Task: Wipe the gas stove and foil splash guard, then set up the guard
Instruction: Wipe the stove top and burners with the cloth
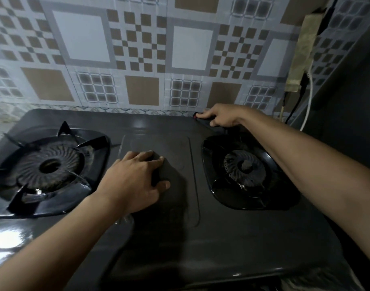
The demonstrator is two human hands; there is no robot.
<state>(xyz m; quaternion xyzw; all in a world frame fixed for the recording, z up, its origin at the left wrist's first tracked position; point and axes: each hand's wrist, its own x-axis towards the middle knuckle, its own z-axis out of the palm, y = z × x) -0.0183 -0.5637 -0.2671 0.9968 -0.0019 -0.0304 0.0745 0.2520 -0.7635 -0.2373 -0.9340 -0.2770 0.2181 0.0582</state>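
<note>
Dark two-burner gas stove (201, 238) against the patterned tiled wall (138, 49); left hand (135, 181) flat, fingers spread, pressed on the middle panel between burners; right hand (219, 117) at far right edge, fingers curled around something small and dark, red-tipped, unclear what.

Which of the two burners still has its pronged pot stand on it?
The left burner: its black pot stand with raised prongs surrounds it. The right burner shows only its pan, no prongs.
</note>
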